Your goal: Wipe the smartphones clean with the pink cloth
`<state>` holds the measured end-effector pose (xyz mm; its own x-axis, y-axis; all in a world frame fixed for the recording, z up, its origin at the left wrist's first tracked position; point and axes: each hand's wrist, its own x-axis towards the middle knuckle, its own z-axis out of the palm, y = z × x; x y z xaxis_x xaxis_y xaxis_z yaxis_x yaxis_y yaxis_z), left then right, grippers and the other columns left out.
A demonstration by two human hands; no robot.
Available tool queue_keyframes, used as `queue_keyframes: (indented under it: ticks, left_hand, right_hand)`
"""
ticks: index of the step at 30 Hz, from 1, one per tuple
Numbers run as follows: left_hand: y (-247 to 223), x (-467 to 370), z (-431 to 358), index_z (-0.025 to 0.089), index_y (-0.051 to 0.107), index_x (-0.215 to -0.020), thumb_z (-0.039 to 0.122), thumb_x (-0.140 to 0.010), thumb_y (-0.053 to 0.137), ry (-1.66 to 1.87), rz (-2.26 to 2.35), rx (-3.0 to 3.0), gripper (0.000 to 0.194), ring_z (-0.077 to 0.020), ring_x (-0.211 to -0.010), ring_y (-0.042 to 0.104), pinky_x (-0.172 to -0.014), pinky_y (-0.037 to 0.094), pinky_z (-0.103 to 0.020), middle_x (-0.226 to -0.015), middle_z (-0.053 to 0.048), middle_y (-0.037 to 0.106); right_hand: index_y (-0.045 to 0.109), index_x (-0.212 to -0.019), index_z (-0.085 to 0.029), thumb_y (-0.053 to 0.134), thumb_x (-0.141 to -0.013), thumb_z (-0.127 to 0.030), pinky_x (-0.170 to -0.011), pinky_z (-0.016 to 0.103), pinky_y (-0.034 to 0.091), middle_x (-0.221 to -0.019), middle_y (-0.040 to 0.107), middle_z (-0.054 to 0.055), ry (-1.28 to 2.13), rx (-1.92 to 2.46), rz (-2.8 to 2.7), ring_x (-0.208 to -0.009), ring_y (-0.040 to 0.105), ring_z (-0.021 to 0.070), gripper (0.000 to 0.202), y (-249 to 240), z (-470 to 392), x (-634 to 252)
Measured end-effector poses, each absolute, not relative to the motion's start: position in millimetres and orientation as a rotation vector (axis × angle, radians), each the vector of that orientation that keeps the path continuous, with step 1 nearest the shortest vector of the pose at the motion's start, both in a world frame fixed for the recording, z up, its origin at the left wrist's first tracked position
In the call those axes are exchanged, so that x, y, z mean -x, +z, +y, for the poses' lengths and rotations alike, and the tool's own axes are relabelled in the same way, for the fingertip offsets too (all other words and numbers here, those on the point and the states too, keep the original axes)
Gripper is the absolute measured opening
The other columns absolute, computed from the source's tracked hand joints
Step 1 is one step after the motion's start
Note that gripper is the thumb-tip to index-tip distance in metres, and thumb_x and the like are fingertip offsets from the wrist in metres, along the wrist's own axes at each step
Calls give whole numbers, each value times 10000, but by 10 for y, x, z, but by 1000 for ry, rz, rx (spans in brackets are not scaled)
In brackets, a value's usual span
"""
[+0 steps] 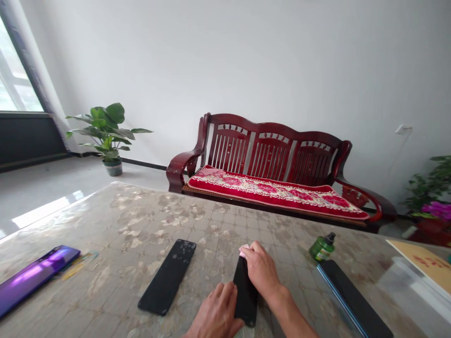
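A black phone-shaped panel [245, 293] lies on the patterned tablecloth [116, 263] between my hands. My right hand [262, 270] is at its far end, fingers pinched on a small pink cloth [244, 250] against the panel's top edge. Along the panel's left side rests my left hand [217, 310], its fingers bent together and touching the edge, with the thumb near the bottom end. To the left lies a second black panel [168, 277] with pale spots at its upper end.
A purple phone [38, 277] lies far left beside yellow strips. On the right are a green bottle [322, 247], a dark phone [354, 298] and a tan envelope [424, 260]. Beyond the table stand a wooden bench [271, 157] and a potted plant [112, 166].
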<state>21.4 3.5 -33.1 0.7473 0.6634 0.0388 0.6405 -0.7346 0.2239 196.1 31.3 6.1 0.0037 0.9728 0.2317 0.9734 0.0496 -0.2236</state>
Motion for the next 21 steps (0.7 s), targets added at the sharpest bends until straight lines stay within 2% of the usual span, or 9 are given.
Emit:
queue_keyframes:
  ticks: [4,7,12,16,21]
  left_hand:
    - [-326,-213,34,123,598,-1231,326,-870,663,171,1051,-2722,419,-276,-1049,584,-950,497,-366,-1242,-126,611]
    - [-267,-203,21,144,604,-1204,320,-874,661,194,1046,-2709,378,-269,-1032,586,-937,500,-371,-1216,-110,617]
    - [-186,-190,-1,142,576,-1245,415,-901,631,209,1041,-2717,443,-281,-1046,579,-938,496,-394,-1235,-122,601]
    - [-148,-191,-11,132,565,-1262,424,-895,642,200,1058,-2719,475,-288,-1069,573,-950,486,-401,-1248,-135,593]
    - [-69,-195,-20,134,575,-1240,386,-887,659,191,1049,-2685,442,-285,-1040,583,-925,495,-406,-1190,-109,613]
  right_hand:
    - [703,-1008,-274,436,-968,-171,-728,225,444,-936,623,33,52,1851,-2101,-841,625,157,289,22,121,-1866]
    - [689,-1074,-296,441,-972,-183,-717,222,451,-922,620,31,86,1773,-2144,-842,625,160,290,-14,-83,-1927]
    - [710,-1060,-274,400,-1000,-233,-742,233,481,-894,643,51,33,1816,-1942,-833,636,169,318,-57,96,-2210]
    - [737,-950,-267,378,-1005,-236,-661,212,491,-818,634,47,51,1811,-1868,-745,639,158,365,-74,252,-2216]
    - [680,-1108,-267,408,-992,-216,-722,228,493,-891,615,48,34,1769,-1946,-792,650,160,301,-158,-184,-2068]
